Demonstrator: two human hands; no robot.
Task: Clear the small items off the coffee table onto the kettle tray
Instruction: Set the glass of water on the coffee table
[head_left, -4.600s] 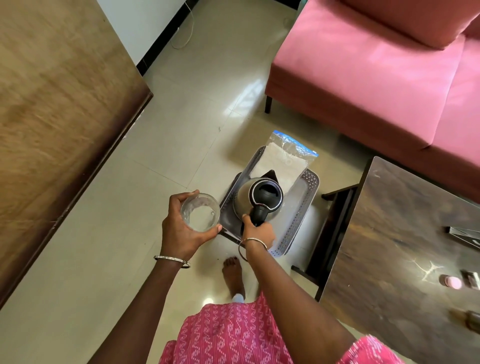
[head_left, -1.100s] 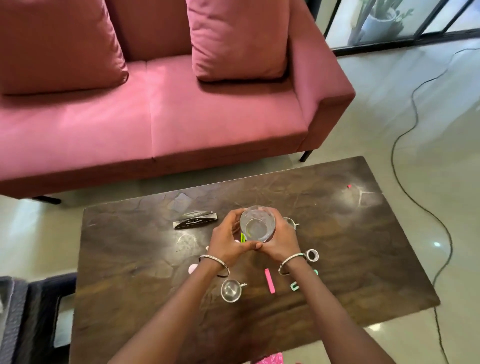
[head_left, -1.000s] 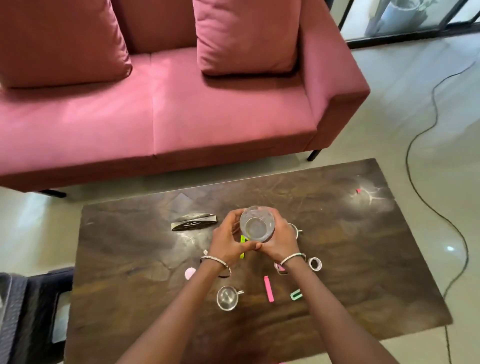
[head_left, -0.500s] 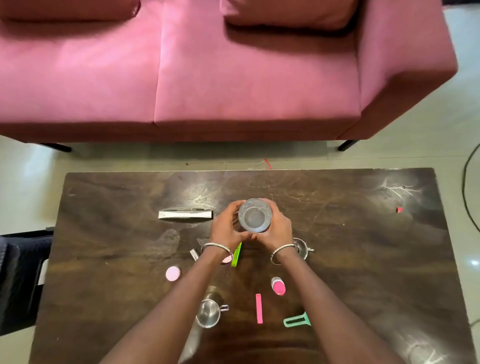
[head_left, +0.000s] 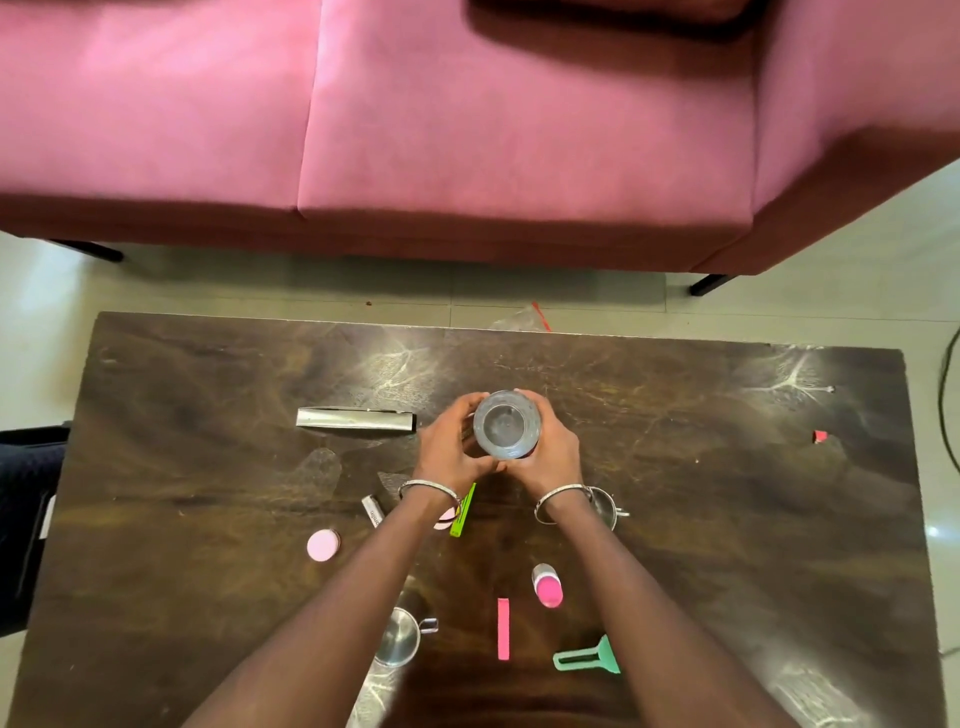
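A clear glass (head_left: 507, 424) is cupped between my left hand (head_left: 448, 451) and my right hand (head_left: 549, 451) over the middle of the dark coffee table (head_left: 208, 467). Small items lie around my wrists: a silver foil packet (head_left: 356, 419), a pink round lid (head_left: 322, 544), a green stick (head_left: 464, 511), a small white tube (head_left: 372, 511), a pink stick (head_left: 503, 629), a pink-capped bottle (head_left: 547, 585), a green clip (head_left: 587, 658) and two small steel cups (head_left: 397, 636) (head_left: 605, 506). The kettle tray is out of view.
A pink sofa (head_left: 467, 130) stands beyond the table's far edge, with a strip of tiled floor (head_left: 311, 291) between. A dark object (head_left: 26, 519) sits off the table's left end. A tiny red scrap (head_left: 820, 437) lies at the table's right. A cable (head_left: 948, 415) runs along the floor at right.
The view swung from the kettle tray on the floor to the table. Both hands now cup the glass, which has moved slightly away from me over the tabletop.
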